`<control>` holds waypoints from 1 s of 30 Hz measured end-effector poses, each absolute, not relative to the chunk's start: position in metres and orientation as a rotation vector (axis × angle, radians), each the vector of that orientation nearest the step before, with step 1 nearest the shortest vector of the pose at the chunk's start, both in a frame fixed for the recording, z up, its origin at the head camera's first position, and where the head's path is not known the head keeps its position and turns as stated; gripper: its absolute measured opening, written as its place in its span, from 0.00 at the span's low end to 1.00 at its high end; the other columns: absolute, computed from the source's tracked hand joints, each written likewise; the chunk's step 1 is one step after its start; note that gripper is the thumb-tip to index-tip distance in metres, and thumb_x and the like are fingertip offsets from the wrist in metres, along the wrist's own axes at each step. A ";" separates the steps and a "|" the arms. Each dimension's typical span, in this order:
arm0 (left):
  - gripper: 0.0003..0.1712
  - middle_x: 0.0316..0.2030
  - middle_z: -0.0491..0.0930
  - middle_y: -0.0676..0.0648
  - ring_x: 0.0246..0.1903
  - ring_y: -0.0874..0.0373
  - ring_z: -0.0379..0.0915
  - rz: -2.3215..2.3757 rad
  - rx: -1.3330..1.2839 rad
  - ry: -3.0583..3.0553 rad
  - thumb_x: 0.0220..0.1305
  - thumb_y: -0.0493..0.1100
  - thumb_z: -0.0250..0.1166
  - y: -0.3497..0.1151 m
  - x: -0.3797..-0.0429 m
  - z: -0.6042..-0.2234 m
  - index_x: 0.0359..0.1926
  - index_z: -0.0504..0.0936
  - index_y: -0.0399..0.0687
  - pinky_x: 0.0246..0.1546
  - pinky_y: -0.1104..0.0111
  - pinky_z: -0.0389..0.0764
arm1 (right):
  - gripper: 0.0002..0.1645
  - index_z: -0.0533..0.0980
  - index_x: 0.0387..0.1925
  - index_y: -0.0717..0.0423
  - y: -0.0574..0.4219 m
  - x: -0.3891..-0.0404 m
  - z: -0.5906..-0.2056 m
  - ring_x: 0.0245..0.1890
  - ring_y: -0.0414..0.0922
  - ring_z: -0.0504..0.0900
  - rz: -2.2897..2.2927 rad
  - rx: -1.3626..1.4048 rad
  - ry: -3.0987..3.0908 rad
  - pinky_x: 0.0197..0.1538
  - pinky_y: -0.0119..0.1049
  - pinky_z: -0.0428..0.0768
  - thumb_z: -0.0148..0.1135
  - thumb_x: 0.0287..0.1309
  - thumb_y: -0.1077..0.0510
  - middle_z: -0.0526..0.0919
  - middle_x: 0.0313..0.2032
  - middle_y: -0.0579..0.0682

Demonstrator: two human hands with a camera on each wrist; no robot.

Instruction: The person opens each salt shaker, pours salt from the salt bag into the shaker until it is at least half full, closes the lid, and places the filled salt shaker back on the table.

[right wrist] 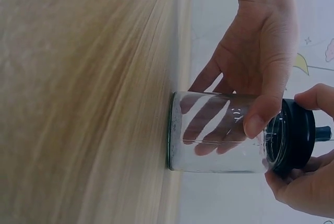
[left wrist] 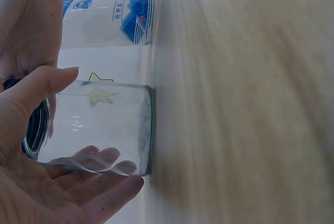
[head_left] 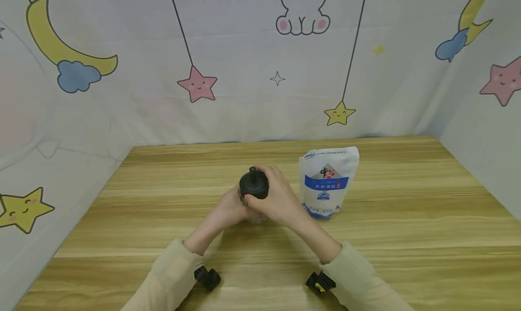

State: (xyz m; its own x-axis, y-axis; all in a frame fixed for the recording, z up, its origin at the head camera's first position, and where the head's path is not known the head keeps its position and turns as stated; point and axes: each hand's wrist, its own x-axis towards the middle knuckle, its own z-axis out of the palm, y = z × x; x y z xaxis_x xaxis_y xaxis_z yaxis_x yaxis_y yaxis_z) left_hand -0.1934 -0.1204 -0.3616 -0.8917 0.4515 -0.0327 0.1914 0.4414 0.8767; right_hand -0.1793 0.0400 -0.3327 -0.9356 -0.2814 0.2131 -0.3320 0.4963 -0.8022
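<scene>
Sleeves (head_left: 168,275) | hands (head_left: 281,198) grip jar (left wrist: 99,125) — white pouch (head_left: 327,182) rightward | curtain (head_left: 252,107) behind

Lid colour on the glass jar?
The lid is plain black; it shows best in the head view.

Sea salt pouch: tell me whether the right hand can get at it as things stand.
Probably yes, after letting go: the right hand grips the black lid on the glass jar, but the sea salt pouch stands just to its right with nothing visible in between.
</scene>
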 end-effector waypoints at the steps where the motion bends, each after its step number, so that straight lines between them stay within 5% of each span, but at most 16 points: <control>1: 0.50 0.67 0.66 0.39 0.67 0.40 0.60 1.433 0.552 2.430 0.55 0.43 0.71 -0.121 -0.193 -0.362 0.73 0.53 0.47 0.65 0.42 0.65 | 0.41 0.63 0.67 0.54 0.040 -0.179 -0.333 0.59 0.51 0.72 1.451 0.551 -2.671 0.61 0.48 0.76 0.70 0.52 0.56 0.71 0.58 0.54; 30: 0.52 0.67 0.66 0.38 0.67 0.40 0.61 1.409 0.493 2.467 0.53 0.44 0.73 -0.119 -0.192 -0.361 0.74 0.53 0.49 0.64 0.42 0.67 | 0.43 0.59 0.70 0.51 0.040 -0.180 -0.334 0.60 0.51 0.73 1.519 0.617 -2.651 0.59 0.50 0.77 0.64 0.52 0.61 0.69 0.61 0.54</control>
